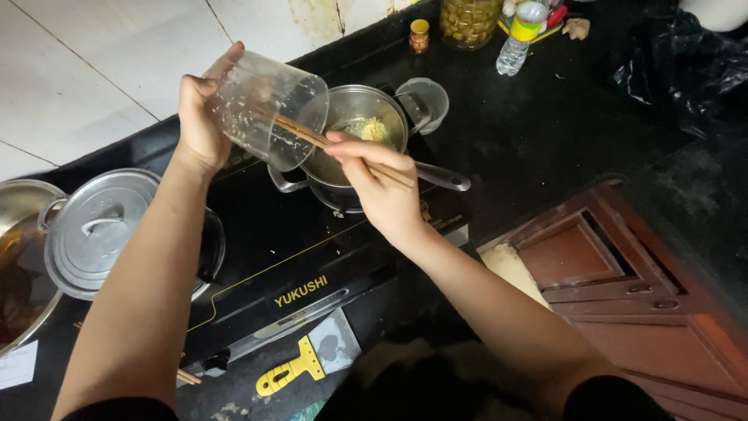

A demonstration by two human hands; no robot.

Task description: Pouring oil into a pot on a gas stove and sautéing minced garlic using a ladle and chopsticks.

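My left hand [199, 117] grips a clear plastic container [261, 105], tipped on its side with its mouth toward a steel saucepan [354, 109]. My right hand [382, 183] holds wooden chopsticks [308, 134] whose tips reach inside the container. The saucepan sits on a black induction cooktop [273, 249] and holds yellowish food [372, 129]. Its long handle [444, 177] points right, under my right hand.
A lidded steel pot [101, 226] stands at the left of the cooktop, with a larger metal bowl [19, 257] beside it. A small clear cup [425, 97], a jar [467, 19], a water bottle [520, 35] and a small spice bottle [419, 35] stand behind. A yellow-handled scraper [300, 362] lies near the front. A brown wooden cabinet [615, 273] is at right.
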